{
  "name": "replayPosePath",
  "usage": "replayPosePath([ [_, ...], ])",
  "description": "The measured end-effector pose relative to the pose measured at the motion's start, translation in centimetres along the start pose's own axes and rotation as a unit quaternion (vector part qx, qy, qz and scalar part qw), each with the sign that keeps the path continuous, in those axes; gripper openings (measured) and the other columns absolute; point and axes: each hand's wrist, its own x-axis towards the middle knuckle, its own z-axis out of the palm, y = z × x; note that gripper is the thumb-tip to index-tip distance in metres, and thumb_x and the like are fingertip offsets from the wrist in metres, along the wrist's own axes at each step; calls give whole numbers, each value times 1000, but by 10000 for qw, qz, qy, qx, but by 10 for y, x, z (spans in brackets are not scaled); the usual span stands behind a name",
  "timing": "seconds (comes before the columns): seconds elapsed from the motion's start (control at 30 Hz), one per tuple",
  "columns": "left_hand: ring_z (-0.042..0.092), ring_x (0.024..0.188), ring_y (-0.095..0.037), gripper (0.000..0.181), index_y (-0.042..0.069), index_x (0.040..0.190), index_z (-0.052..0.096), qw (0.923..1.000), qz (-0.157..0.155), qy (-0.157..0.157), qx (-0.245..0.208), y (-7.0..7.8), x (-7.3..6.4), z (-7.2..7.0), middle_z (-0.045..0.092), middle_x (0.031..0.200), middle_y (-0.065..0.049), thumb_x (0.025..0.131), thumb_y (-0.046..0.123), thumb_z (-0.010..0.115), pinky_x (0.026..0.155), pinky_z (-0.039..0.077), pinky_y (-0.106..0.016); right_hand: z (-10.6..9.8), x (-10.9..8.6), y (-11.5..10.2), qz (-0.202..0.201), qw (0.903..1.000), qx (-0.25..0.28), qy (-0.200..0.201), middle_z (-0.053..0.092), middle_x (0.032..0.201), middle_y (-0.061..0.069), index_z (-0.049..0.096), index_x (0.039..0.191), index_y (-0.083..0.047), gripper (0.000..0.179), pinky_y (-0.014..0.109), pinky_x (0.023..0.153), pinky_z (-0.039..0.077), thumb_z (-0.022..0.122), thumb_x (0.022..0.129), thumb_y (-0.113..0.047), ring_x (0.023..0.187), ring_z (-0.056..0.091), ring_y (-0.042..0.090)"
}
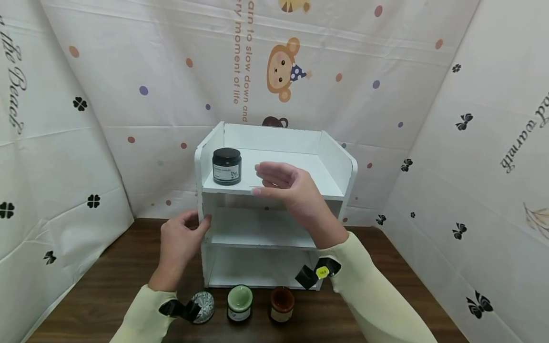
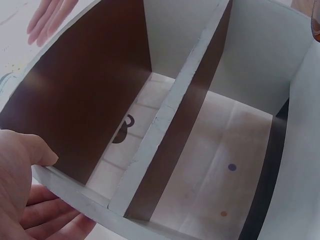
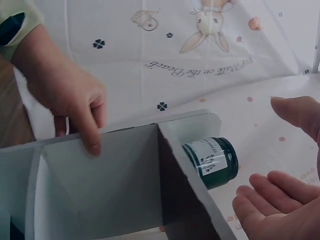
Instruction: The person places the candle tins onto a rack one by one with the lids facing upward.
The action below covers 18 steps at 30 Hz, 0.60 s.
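A white tabletop shelf [image 1: 274,136] with several levels stands against the back. My left hand [image 1: 182,238] grips its left side panel, the thumb inside and the fingers along the outer face, as the left wrist view shows. On the top level, towards the left, sits a dark green candle jar [image 1: 227,166] with a black lid and a white label. My right hand [image 1: 296,190] is held over the front of the top level, right of that jar and apart from it. Its fingers are extended, the thumb spread from them, and nothing is between them.
On the brown wooden table [image 1: 107,295], in front of the shelf, stand a green candle jar [image 1: 239,301] and an amber jar [image 1: 282,305]. A round, grey-patterned object [image 1: 204,305] lies left of them, partly behind the left wrist's camera. Printed white cloth [image 1: 163,95] hangs around the table.
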Motion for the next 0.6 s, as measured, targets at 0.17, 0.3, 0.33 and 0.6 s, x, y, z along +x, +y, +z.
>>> replayPosePath([
  [0.17, 75, 90, -29, 34, 4, 115, 77, 10000, 11, -8, 20, -1, 0, -1, 79, 100, -17, 94, 31, 72, 80, 60, -50, -1, -10, 6, -119, 9993, 306, -199, 64, 143, 10, 60, 138, -7, 59, 28, 108, 48, 80, 83, 0, 138, 57, 24],
  [0.3, 75, 90, -30, 34, 4, 115, 77, 10000, 24, 13, 43, -3, 0, -1, 79, 100, -17, 94, 30, 72, 80, 60, -51, -3, -18, 12, -100, 9987, 369, -333, 59, 148, 15, 59, 140, -7, 60, 30, 108, 48, 79, 85, 0, 139, 56, 27],
  [0.33, 75, 90, -30, 34, 4, 115, 77, 10000, 28, 14, 54, -4, 0, -1, 79, 100, -17, 94, 30, 72, 80, 60, -51, -4, -20, 14, -84, 9987, 373, -347, 58, 148, 16, 58, 141, -8, 60, 30, 107, 49, 79, 85, 0, 138, 57, 26],
  [0.6, 75, 89, -28, 33, 5, 112, 78, 9999, 53, 37, 112, -6, 2, 2, 79, 98, -15, 93, 31, 72, 78, 61, -49, -9, -36, 28, -227, 9981, 392, -416, 58, 148, 13, 57, 142, -6, 64, 32, 105, 51, 81, 84, -2, 139, 56, 24],
])
